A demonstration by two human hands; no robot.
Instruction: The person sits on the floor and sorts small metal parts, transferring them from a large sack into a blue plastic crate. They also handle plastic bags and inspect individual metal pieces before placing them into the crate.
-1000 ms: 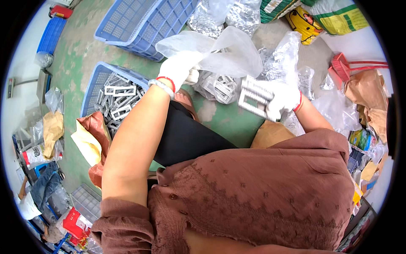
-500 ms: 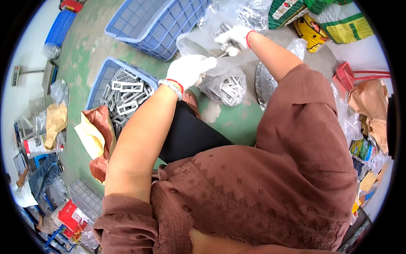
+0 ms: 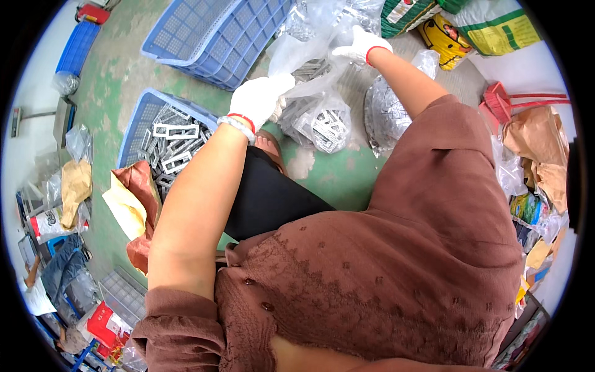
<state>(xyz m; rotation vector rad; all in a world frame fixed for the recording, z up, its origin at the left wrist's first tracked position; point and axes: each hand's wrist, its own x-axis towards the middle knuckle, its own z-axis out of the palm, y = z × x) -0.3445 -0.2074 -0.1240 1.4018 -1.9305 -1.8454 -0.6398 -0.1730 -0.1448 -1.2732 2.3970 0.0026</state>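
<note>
My left hand (image 3: 257, 99), in a white glove, is closed on the edge of a clear plastic bag (image 3: 296, 48). Several grey metal frames (image 3: 312, 69) show inside the bag's mouth. At the bag's right side is my right hand (image 3: 362, 48), also gloved, with its thumb apart from the fingers and no metal piece visible in it. Below the bag, a knotted-looking clear bag (image 3: 328, 129) of similar metal pieces rests on the green floor. Left of my left hand, a blue crate (image 3: 137, 118) holds many loose rectangular metal frames (image 3: 176, 131).
A larger blue crate (image 3: 229, 59) stands beyond my left hand. Another filled plastic bag (image 3: 385, 115) lies below my right forearm. Brown paper (image 3: 141, 186) hangs by the small crate. Farther right are sacks (image 3: 496, 28) and a red dustpan (image 3: 497, 102).
Metal pieces that were in my right hand are no longer in it, and pieces now show in the bag's mouth. The right hand has moved slightly right, its thumb spread. My left hand keeps the bag.
</note>
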